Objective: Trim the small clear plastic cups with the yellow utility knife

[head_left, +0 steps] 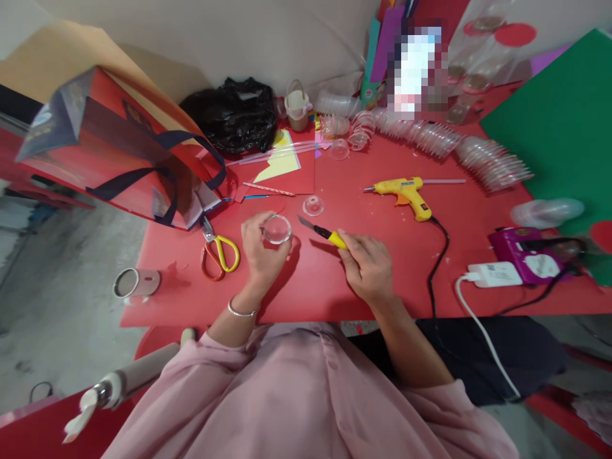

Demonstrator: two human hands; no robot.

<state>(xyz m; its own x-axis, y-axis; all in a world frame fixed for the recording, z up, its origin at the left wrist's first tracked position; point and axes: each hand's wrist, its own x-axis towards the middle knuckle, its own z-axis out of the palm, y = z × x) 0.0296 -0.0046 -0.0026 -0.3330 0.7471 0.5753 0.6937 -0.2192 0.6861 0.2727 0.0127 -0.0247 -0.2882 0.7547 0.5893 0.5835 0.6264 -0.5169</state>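
Observation:
My left hand [268, 250] holds a small clear plastic cup [277, 229] by its sides, its round rim turned up toward the camera. In my right hand [367, 262] is a knife with a yellow and black handle [337, 240], its blade pointing left toward the cup without touching it. A clear plastic lid or dome [313, 205] lies on the red table [306, 293] just beyond the gap between my hands. A yellow glue gun [406, 192] rests to the right of it, and scissors with red and yellow handles [220, 254] lie left of my left hand.
Stacked clear cups [435, 139] line the back right. A black plastic bag [234, 115], yellow paper [282, 159] and a small basket [297, 108] sit at the back. A red gift bag [129, 146] stands left, a metal cup [136, 282] near the left edge. Cords trail from a purple box [526, 255].

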